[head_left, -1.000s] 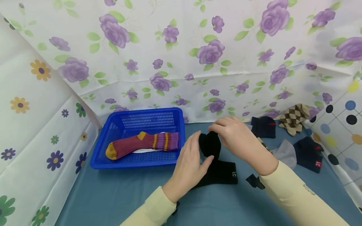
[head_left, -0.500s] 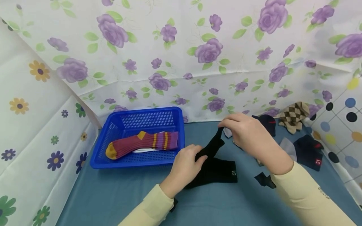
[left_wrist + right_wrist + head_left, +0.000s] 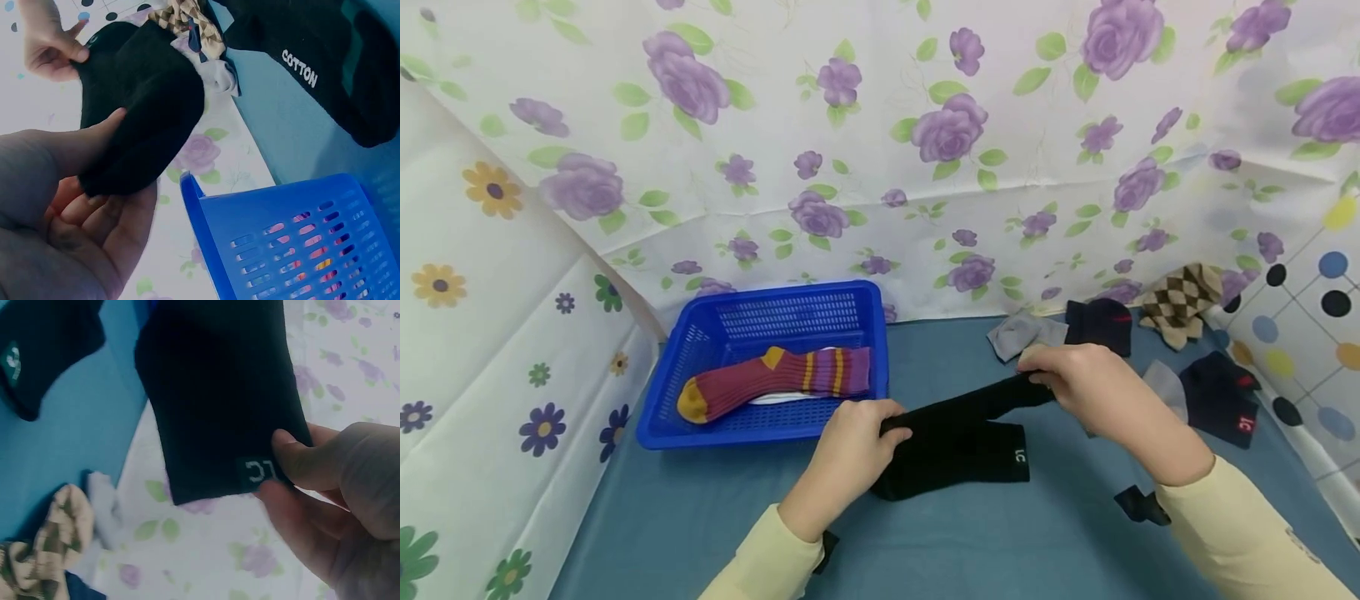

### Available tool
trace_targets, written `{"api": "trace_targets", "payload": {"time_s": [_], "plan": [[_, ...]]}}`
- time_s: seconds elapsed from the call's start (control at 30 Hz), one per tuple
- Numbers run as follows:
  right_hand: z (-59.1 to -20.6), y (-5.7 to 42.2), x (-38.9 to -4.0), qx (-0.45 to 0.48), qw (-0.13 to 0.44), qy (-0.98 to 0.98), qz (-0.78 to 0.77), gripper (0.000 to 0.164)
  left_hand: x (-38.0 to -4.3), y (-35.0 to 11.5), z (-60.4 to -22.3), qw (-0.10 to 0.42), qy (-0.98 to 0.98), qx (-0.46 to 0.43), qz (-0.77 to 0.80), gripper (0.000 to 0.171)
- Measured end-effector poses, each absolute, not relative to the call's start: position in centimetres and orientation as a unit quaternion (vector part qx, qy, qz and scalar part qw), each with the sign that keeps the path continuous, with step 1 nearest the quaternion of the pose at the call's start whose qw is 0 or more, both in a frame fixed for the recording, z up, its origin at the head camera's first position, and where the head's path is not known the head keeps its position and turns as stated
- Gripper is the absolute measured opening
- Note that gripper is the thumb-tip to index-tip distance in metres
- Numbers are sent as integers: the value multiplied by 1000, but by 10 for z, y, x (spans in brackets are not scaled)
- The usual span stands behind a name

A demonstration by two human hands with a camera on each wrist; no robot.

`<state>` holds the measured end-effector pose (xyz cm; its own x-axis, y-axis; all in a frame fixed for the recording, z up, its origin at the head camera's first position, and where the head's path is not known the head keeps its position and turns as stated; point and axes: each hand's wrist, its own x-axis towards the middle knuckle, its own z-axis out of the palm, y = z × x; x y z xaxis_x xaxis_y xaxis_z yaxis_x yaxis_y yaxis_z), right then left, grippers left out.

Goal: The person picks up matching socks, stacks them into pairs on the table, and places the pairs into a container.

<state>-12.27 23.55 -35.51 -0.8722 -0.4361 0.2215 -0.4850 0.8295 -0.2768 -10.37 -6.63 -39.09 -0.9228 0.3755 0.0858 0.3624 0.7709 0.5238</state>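
Between both hands a black sock (image 3: 962, 408) is stretched out above the table. My left hand (image 3: 850, 454) pinches its toe end, thumb on top and fingers below, as the left wrist view shows. With thumb and fingertips my right hand (image 3: 1093, 392) holds the cuff, where white letters show in the right wrist view on the sock (image 3: 219, 406). Beneath it a second black sock (image 3: 955, 462) lies flat on the blue-grey cloth, its lettered cuff pointing right. In the left wrist view the word COTTON is readable on that lying sock (image 3: 337, 69).
A blue basket (image 3: 662, 433) stands to the left, with a maroon, yellow and purple striped sock (image 3: 797, 379) over something white. Toward the back right lie a grey sock (image 3: 1018, 333), navy socks (image 3: 1097, 325) (image 3: 1217, 400) and a brown checkered sock (image 3: 1182, 304). Patterned sheets enclose the table.
The bunched black sock has been drawn out long. My left hand has moved left and down onto its toe end, while my right hand has pulled the cuff to the right.
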Motion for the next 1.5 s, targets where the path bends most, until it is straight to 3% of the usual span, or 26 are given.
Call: {"api": "trace_targets", "payload": {"time_s": [0.1,0.3,0.43,0.57,0.77,0.87,0.97,1.1,1.3,1.5], "plan": [[-364,238,-123,229,35,-951,204,22,-100,-68,-395,0,939,221,263,15],[-396,240,-119,222,63,-942,245,24,-98,-69,-413,-202,906,306,213,18],[-421,238,-105,220,63,-938,261,25,-92,-72,-425,-259,861,361,247,24],[-454,241,-86,219,21,-940,260,24,-82,-78,-445,-205,868,399,215,22],[-474,242,-74,232,-53,-941,239,13,-73,-87,-464,34,920,359,152,18],[-473,240,-76,213,-47,-949,228,10,-76,-89,-464,103,924,317,188,21],[-470,236,-81,190,-10,-960,206,7,-79,-88,-464,86,932,272,225,27],[-470,228,-89,184,16,-966,179,14,-81,-86,-469,37,955,196,219,21],[-481,222,-97,183,2,-965,187,22,-79,-86,-479,61,969,124,206,28],[-493,227,-103,187,-14,-960,207,27,-79,-88,-481,54,965,122,225,17]]}}
